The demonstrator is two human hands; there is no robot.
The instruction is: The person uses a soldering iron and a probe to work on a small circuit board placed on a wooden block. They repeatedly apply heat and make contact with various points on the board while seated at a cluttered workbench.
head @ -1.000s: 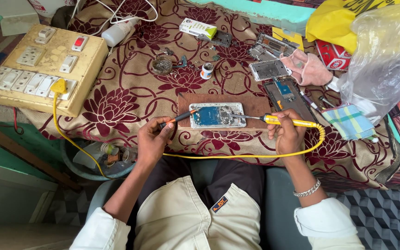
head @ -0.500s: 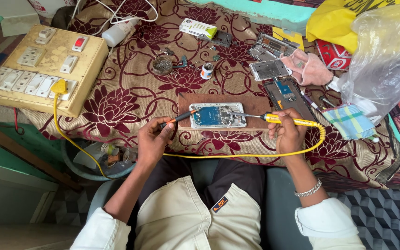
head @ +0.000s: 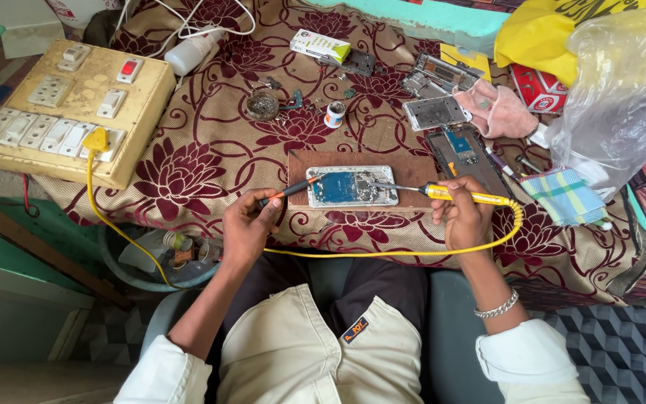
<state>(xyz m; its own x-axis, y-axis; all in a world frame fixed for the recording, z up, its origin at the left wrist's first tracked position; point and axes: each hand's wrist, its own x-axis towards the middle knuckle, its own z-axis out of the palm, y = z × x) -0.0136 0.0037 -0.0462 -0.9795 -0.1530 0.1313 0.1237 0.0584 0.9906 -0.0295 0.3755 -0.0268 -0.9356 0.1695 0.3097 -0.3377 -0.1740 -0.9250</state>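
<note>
An opened phone (head: 351, 186) with its blue circuit board showing lies on a brown wooden board (head: 411, 167) on the flowered cloth. My left hand (head: 248, 224) grips an orange and black tool (head: 288, 192) whose tip reaches the phone's left edge. My right hand (head: 463, 215) grips a yellow soldering iron (head: 463, 196); its metal tip rests on the right part of the circuit board. The iron's yellow cord (head: 383, 253) runs along the table's front edge to a yellow plug (head: 96, 140) in the switch board.
A cream box of switches and sockets (head: 69, 112) stands at the left. Behind the phone lie a small round tin (head: 262, 105), a little white pot (head: 333, 114), other phone frames (head: 435, 112), a pink cloth (head: 499, 108) and plastic bags (head: 622, 82). A bin (head: 160, 254) sits below the table.
</note>
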